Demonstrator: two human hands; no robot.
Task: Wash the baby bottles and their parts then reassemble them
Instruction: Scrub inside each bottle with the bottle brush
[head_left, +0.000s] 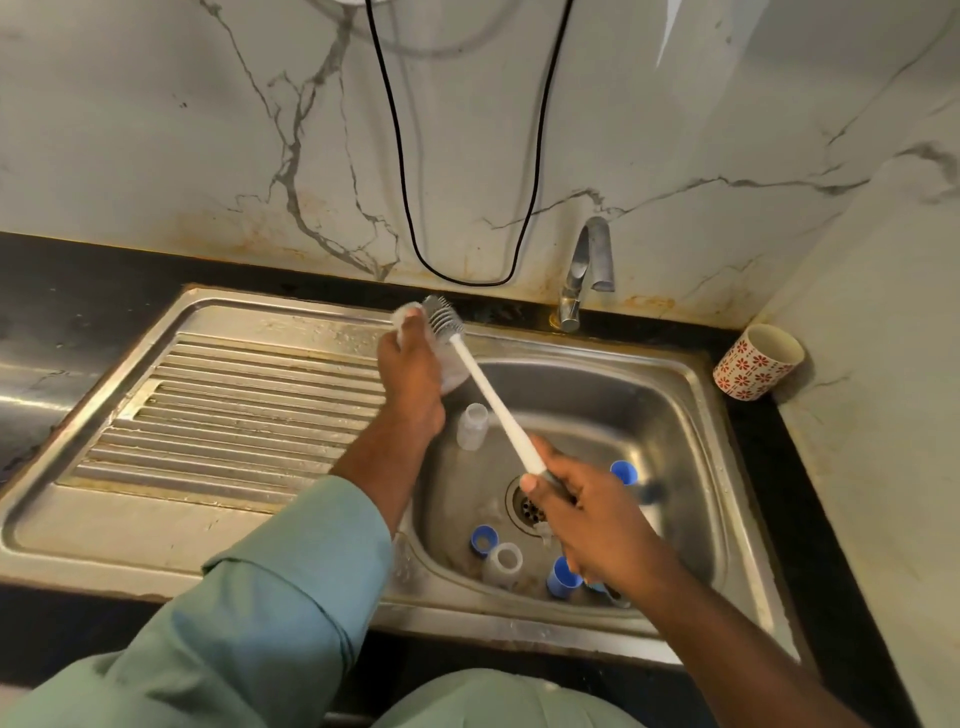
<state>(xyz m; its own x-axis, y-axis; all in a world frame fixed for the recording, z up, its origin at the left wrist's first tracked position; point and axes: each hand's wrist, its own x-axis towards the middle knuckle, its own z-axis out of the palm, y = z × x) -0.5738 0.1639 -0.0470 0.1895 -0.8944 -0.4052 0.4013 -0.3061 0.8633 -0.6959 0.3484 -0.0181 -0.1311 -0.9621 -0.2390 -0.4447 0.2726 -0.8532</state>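
Note:
My left hand (410, 374) grips a clear baby bottle (453, 375) above the back left rim of the sink basin (691, 452). My right hand (592, 525) holds the white handle of a bottle brush (488, 400); its grey bristle head (441, 314) lies against the bottle beside my left fingertips. Down in the basin stand another clear bottle (472, 426), a clear cap (504, 564) and three blue parts: a blue ring (484, 540), a blue cap (563, 577) and a blue cap (624, 472) at the right.
The drain (525, 503) sits mid-basin. A ribbed steel drainboard (234, 410) lies to the left. The tap (584, 275) stands behind the basin, no water seen running. A red-patterned cup (758, 361) stands in the right corner. A black cable (467, 280) hangs on the marble wall.

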